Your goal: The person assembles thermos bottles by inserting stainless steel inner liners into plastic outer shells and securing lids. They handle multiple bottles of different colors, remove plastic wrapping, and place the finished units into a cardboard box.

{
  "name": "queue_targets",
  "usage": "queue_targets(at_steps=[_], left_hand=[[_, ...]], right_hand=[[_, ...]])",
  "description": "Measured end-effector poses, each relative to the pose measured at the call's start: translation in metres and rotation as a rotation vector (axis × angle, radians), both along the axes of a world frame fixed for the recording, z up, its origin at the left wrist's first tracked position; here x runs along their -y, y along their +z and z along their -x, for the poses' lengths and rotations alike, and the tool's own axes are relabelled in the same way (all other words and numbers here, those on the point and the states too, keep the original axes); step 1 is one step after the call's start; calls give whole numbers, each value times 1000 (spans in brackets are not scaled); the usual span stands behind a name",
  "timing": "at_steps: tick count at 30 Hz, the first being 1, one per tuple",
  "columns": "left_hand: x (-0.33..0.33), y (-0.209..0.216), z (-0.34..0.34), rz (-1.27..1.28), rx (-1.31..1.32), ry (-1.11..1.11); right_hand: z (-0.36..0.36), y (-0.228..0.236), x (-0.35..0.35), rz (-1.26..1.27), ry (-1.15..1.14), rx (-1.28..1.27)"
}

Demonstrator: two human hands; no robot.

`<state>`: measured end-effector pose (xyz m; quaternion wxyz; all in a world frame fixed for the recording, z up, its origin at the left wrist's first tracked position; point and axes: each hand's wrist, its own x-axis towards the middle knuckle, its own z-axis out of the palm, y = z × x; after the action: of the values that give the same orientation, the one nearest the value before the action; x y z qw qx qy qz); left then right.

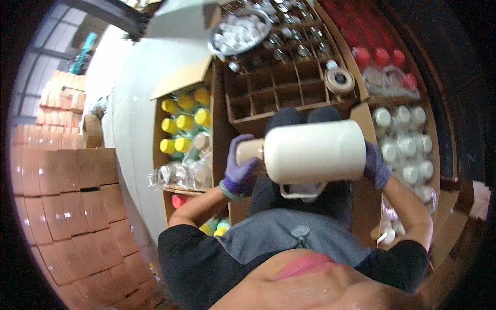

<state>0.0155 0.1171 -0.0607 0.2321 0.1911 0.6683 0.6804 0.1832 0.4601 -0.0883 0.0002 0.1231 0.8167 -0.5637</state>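
Note:
A large white vacuum jug (315, 152) with a beige top (250, 151) lies sideways across my lap, its handle (302, 192) pointing toward me. My left hand (240, 165), in a purple glove, is wrapped round the beige top. At the other end my right hand (375, 164), also gloved, grips the base; part of its fingers is hidden behind the jug. Just beyond my knees stands a divided carton (266, 87) with several vacant compartments near me and clear bottles or glasses farther back. A round beige-rimmed piece with a dark centre (339, 80) sits at its right corner.
On the left is a box of yellow-capped bottles (183, 122); on the right, a box of white-capped ones (405, 139) with red-capped items (380, 56) beyond. A bowl of clear small pieces (240, 33) rests on the carton's far left. Stacked cartons (72, 206) line the far left.

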Motion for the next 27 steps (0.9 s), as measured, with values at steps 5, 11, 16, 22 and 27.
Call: queue_targets(at_steps=[5, 11, 16, 22, 27], left_hand=[[16, -28, -4, 11, 177, 17], [13, -33, 0, -14, 219, 69], [6, -32, 7, -11, 223, 83], [15, -29, 22, 51, 80, 77], [-1, -25, 20, -45, 169, 92]], right_hand=[[14, -10, 1, 155, 121, 157], [35, -3, -4, 166, 199, 272], [23, 1, 2, 227, 286, 236], [31, -85, -3, 25, 419, 25], [37, -49, 1, 245, 341, 269]])
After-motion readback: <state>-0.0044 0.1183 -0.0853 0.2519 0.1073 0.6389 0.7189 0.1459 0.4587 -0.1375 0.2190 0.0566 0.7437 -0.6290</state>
